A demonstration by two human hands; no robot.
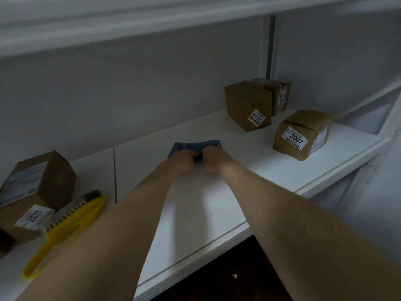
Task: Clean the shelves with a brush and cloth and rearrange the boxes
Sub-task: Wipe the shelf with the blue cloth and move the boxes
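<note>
On the middle of the white shelf (pixel 271 170), the blue cloth (pixel 195 146) lies bunched, and the left hand (pixel 184 162) and the right hand (pixel 213 160) both grip it with curled fingers. The yellow brush (pixel 65 222) lies just beside the box marked 2011 (pixel 50 183), so brushing seems finished and wiping is now in hand. The box marked 2007 (pixel 303 135) and 2 more boxes (pixel 247 103) at the right probably wait to be rearranged.
</note>
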